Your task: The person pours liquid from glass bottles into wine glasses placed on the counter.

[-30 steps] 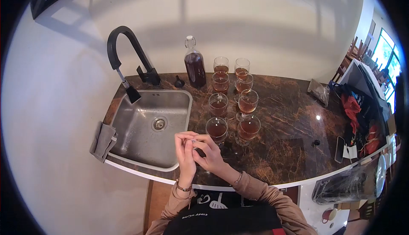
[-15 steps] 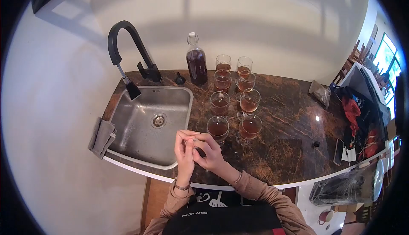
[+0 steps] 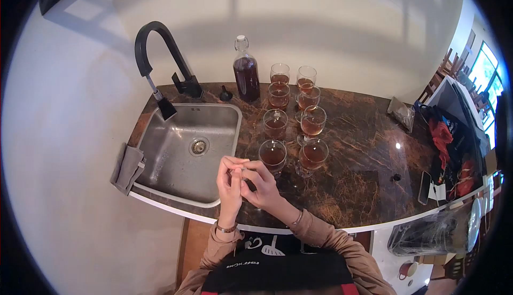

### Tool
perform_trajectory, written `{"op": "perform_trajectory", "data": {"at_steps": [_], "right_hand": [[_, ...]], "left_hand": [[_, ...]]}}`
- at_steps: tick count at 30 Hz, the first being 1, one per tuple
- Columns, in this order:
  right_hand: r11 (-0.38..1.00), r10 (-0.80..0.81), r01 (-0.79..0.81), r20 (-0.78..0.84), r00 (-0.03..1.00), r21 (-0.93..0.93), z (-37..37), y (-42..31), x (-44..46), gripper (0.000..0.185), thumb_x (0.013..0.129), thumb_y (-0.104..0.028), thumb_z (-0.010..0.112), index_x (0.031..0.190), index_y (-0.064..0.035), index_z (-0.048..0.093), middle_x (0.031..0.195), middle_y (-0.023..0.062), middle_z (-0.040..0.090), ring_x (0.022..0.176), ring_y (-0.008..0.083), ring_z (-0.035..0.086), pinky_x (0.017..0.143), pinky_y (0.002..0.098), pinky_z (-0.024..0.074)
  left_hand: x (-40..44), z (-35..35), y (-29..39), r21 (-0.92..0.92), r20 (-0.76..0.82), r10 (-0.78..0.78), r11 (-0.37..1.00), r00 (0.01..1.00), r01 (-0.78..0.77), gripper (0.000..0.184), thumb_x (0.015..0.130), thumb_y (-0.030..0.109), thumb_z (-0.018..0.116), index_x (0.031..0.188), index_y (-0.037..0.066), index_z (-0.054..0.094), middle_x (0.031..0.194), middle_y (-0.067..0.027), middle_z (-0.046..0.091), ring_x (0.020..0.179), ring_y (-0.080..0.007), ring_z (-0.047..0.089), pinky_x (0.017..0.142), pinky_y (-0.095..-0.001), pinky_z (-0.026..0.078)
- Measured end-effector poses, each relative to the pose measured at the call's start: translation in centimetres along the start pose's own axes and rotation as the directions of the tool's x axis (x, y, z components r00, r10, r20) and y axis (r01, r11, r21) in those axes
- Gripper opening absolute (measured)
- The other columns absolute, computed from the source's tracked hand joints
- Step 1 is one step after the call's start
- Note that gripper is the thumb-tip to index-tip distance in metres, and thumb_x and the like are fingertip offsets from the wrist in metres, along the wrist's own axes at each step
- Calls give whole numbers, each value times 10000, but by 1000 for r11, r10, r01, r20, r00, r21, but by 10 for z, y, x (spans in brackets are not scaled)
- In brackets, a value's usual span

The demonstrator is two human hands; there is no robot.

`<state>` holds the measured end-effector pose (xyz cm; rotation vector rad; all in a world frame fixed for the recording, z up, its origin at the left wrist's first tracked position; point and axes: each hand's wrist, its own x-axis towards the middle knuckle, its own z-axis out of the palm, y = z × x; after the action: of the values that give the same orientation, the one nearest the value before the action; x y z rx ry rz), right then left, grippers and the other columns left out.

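My left hand [image 3: 231,180] and my right hand [image 3: 262,184] meet fingertip to fingertip over the sink's front right corner. Both are closed in a pinch round something small that the fingers mostly hide; I cannot make out what it is. Just beyond them stand several stemmed glasses in two columns, each with reddish-brown liquid, the closest being the left front glass [image 3: 272,156] and the right front glass [image 3: 313,155]. Behind, near the wall, a swing-top bottle [image 3: 247,78] of dark liquid stands upright.
Left of my hands is a steel sink [image 3: 176,158] with a black faucet [image 3: 160,33] and a grey cloth [image 3: 128,169] over its edge. A small black funnel [image 3: 226,94] sits behind it. At right lie a plastic bag [image 3: 401,114], a phone [image 3: 424,187] and red and black fabric [image 3: 442,137].
The view has shifted a little, so the counter objects sit slightly higher in it. My hands remain together, with only small changes in the fingers.
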<state>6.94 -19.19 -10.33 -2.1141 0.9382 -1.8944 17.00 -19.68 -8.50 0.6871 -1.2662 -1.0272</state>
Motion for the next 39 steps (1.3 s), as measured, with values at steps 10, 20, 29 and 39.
{"op": "perform_trajectory", "data": {"at_steps": [10,20,29,39], "right_hand": [[1000,11,-10,21,1000,-29,-2,-4,3,353,729,-68,675,1056,-69,541,1025,128,528,885,307,570,736,380,478],[997,11,-6,-59,998,83,0,-1,2,332,766,-64,664,1060,-55,510,1025,140,541,906,324,574,775,381,471],[996,65,-67,41,997,59,-6,-4,3,308,777,-58,660,1046,-40,511,1042,141,536,933,312,564,783,370,467],[977,188,-191,38,981,97,-16,-20,13,221,763,-27,658,966,-41,572,1019,127,579,940,284,576,806,341,463]], "left_hand": [[1,1,-1,-4,11,11,1000,1000,-11,95,934,110,467,873,37,463,942,-83,540,840,-103,489,779,-242,395],[4,5,8,-15,17,-30,999,999,30,92,928,117,473,888,35,470,958,-107,571,885,-130,516,823,-264,405],[3,2,6,-60,14,-12,998,1000,13,148,931,165,462,922,20,488,968,-118,578,903,-151,528,840,-278,407],[1,-2,0,-43,18,58,997,998,-57,343,925,328,438,1001,-2,489,1050,-150,538,1024,-202,517,939,-326,382]]}}
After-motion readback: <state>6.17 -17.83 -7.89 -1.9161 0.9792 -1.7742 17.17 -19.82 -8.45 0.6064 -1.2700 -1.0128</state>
